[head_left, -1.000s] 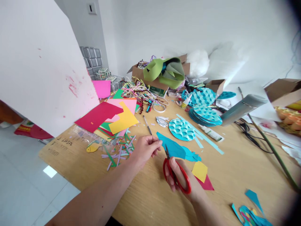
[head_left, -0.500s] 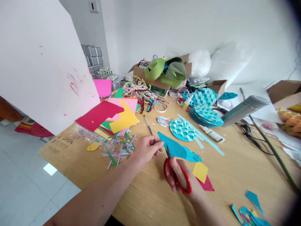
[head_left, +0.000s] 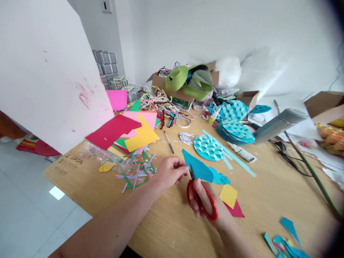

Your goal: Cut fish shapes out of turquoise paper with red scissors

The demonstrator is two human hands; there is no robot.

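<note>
Between thumb and fingers, my left hand (head_left: 173,172) pinches the near left edge of a sheet of blue paper (head_left: 197,165). My right hand (head_left: 200,200) grips red-handled scissors (head_left: 213,209), whose dark blades point away from me and meet the paper's edge beside my left fingertips. Whether the blades are parted is hard to make out. A blue paper cut-out (head_left: 220,176) with a wavy end lies just right of the sheet, partly covered by it. Close to my right wrist are a yellow paper piece (head_left: 228,196) and a red paper piece (head_left: 237,209).
Left of my hands lie paper strips (head_left: 137,175), coloured sheets (head_left: 115,130) and a pen (head_left: 168,142). Beyond the blue sheet sit a scaled blue oval (head_left: 208,147) and a glue bottle (head_left: 242,152). A grey flask (head_left: 281,125) is at the right, near blue scraps (head_left: 287,245).
The blue sheet has shifted slightly to the right and turned a little, with my left hand moving along. The scissors stay in nearly the same place.
</note>
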